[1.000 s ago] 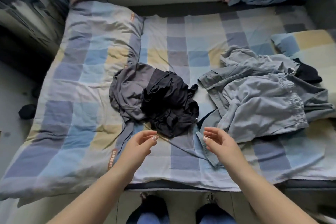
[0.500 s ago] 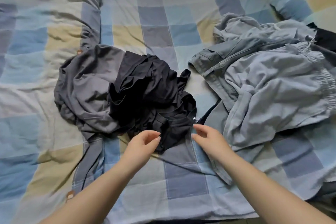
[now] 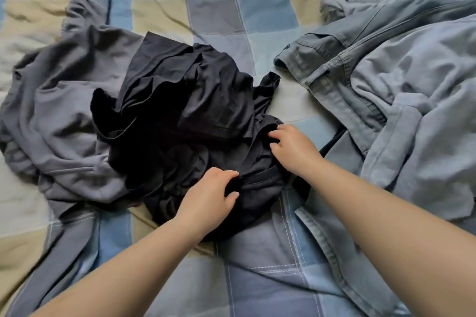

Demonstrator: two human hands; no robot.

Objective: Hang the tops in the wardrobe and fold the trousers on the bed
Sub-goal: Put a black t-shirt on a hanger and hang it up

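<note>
Checked bedcover spans the whole view. Pale blue-grey trousers and denim heaped at right. Grey garment crumpled at left, partly under the black top, which lies bunched at centre. Left hand pinches the black top's near edge; right hand grips a fold at its right side, fingers curled into the cloth.
</note>
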